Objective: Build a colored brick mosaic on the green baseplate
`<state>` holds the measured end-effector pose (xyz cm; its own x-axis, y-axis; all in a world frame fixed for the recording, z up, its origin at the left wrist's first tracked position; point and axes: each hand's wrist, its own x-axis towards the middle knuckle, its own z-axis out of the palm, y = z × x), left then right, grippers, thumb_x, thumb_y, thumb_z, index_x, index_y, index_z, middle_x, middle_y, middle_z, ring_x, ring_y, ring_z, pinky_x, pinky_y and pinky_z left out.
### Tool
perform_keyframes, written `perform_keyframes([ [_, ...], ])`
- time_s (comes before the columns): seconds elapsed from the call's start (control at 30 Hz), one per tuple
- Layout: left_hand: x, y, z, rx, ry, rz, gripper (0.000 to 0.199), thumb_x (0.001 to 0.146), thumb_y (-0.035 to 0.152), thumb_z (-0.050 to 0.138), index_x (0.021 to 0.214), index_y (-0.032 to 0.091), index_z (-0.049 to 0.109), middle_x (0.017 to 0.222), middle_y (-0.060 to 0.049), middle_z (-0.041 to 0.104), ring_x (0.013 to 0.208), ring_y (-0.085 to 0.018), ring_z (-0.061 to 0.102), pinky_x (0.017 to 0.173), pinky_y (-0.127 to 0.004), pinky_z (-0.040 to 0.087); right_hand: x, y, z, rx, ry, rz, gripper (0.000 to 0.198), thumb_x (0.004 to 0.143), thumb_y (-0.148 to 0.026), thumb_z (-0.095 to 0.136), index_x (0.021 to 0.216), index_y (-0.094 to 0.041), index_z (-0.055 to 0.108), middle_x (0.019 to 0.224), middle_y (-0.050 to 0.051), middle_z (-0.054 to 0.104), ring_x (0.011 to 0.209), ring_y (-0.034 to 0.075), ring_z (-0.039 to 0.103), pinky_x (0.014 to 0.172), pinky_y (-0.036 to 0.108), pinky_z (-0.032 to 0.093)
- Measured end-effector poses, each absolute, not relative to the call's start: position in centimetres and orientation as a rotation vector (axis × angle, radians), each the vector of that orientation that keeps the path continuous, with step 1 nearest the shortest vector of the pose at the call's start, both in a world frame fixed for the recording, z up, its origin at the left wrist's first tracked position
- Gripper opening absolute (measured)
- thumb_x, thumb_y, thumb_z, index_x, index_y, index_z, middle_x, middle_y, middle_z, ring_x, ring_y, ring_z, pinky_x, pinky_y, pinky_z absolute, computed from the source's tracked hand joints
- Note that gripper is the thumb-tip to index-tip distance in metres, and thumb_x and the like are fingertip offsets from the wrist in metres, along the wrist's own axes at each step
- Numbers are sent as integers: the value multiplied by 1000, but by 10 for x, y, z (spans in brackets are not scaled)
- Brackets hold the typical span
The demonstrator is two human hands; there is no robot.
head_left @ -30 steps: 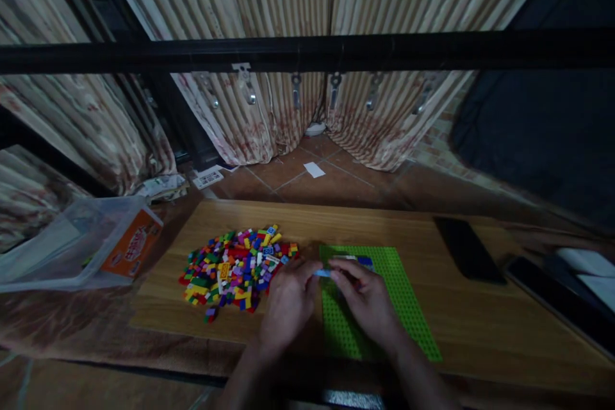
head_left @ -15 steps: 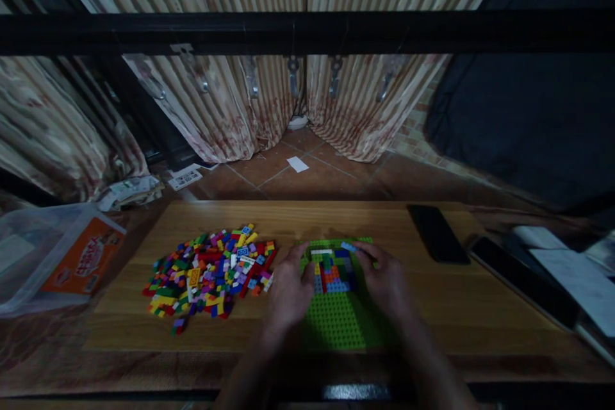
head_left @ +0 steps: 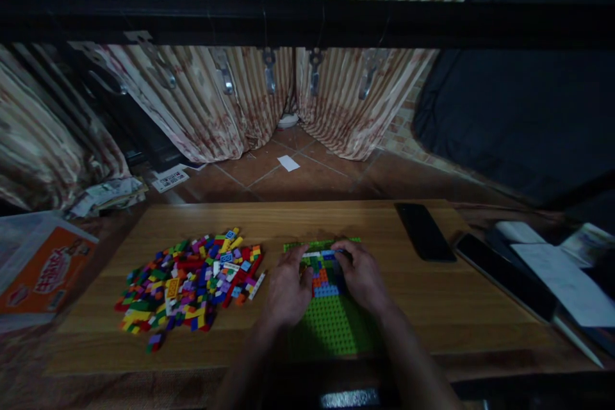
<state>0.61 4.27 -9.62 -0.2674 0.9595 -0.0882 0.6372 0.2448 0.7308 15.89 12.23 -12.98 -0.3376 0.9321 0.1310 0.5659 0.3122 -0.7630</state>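
Note:
A green baseplate (head_left: 331,327) lies on the wooden board, with a patch of coloured bricks (head_left: 323,282) built on its far half. Along that patch's far edge are a white brick (head_left: 311,255) and a light blue brick (head_left: 327,254). My right hand (head_left: 362,278) has its thumb and forefinger closed at the light blue brick, low over the patch. At the patch's left side rests my left hand (head_left: 288,288), thumb and forefinger apart, with nothing visible between them. Both hands cover the patch's sides.
Left of the baseplate spreads a pile of loose bricks (head_left: 192,282). A clear plastic box (head_left: 29,224) with an orange label stands at the far left. Two dark phone-like slabs (head_left: 425,230) lie to the right, near some papers (head_left: 567,282). A dark rail (head_left: 307,22) crosses beyond the board (head_left: 269,211).
The light blue brick has gone from raised at the patch's far right corner to lower, beside the white brick. My right hand has moved inward with it. The whole view has shifted slightly.

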Motion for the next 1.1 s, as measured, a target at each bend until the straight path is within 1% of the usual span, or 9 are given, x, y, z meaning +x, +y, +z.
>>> perform_keyframes([
  [0.17,9,43,-100,1454,1997,812,46,84,17,46,130,18,49,129,-9,56,121,-21,51,104,-35,40,158,123,-131,-1312,-2043,817,20,84,-23,48,91,-23,67,92,4,66,94,21,56,87,37,42],
  [0.3,9,43,-102,1452,1988,838,44,84,15,46,128,16,50,128,-10,57,121,-21,51,104,-36,40,157,123,-132,-1252,-2103,783,19,85,-23,50,91,-23,69,94,4,68,97,22,55,90,38,42],
  [0.43,8,42,-102,1426,1991,844,43,85,16,46,128,17,50,128,-10,56,121,-21,51,102,-38,42,158,123,-131,-1226,-2139,699,19,85,-23,51,90,-24,70,94,5,68,97,22,55,89,38,42],
  [0.57,6,40,-101,1404,2014,840,43,85,17,46,128,16,51,128,-11,57,119,-22,53,101,-37,43,158,119,-127,-1292,-2113,601,18,84,-25,53,87,-23,70,91,6,68,93,23,57,86,38,44],
  [0.77,6,38,-104,1394,2036,878,42,84,17,48,125,17,53,123,-10,60,117,-22,55,99,-36,44,151,104,-123,-1357,-2003,695,15,82,-27,55,84,-20,68,85,6,67,75,19,62,72,33,49],
  [1.1,8,38,-108,1400,2022,852,41,83,15,50,124,17,54,127,-11,58,115,-21,56,99,-33,44,146,87,-123,-1360,-1972,781,16,80,-27,56,87,-20,68,83,5,68,70,18,64,68,31,51],
])
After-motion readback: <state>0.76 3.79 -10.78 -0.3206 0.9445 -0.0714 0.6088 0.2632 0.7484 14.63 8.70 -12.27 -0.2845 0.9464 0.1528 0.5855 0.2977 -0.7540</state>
